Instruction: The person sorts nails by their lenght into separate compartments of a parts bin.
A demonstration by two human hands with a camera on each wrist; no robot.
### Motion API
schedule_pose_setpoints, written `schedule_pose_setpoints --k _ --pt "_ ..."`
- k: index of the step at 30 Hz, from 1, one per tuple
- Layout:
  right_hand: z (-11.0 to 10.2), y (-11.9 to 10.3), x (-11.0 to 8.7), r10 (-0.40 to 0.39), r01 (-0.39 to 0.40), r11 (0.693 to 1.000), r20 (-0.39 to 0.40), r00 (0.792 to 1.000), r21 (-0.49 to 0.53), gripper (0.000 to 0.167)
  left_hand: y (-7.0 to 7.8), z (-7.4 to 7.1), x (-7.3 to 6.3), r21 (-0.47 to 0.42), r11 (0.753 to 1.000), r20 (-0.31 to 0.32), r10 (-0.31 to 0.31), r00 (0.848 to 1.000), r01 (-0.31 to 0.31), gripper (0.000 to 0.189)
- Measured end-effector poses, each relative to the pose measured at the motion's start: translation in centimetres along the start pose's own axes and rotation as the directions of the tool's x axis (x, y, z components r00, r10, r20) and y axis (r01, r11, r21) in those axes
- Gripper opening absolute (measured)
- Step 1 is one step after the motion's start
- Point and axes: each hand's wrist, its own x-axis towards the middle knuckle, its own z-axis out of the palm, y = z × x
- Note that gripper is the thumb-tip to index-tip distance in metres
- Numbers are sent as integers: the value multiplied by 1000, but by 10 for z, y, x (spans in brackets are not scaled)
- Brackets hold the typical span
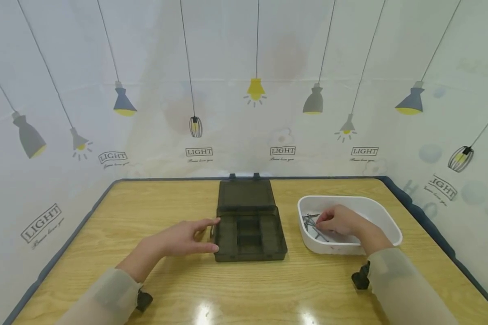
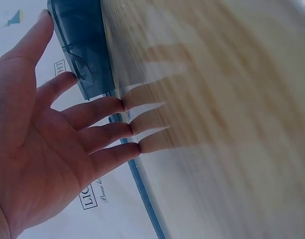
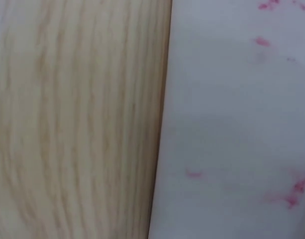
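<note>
A dark translucent plastic box [image 1: 250, 234] lies on the table with its lid [image 1: 246, 194] swung back, showing divided compartments inside. My left hand [image 1: 183, 237] is at its left side, thumb and index finger spread and touching the wall; the left wrist view shows the other fingers of that hand [image 2: 57, 129] extended, tips at the tabletop. To the right, my right hand [image 1: 341, 221] reaches down into a white plastic tub [image 1: 374, 207], fingers bent. Its fingertips are among several long, thin metal pieces [image 1: 309, 221] resembling screws; I cannot tell whether they pinch one.
The wooden table [image 1: 158, 198] reaches back to a wall cloth [image 1: 227, 99] printed with hanging lamps. Dark edging [image 1: 166, 179] runs along the table's back. In the right wrist view, the tub's outer wall [image 3: 232, 124] shows reddish marks.
</note>
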Motion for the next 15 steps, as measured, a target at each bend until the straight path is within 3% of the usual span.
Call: schedule_pose_setpoints --k 8,15 --pt "-4 -4 -3 0 -1 998 -15 1000 -60 14 0 0 0 0 1000 -10 13 1000 -13 88" --pt "-5 -5 -4 -64 61 990 -17 998 -123 11 2 0 -1 -13 1000 -16 5 1000 -5 88"
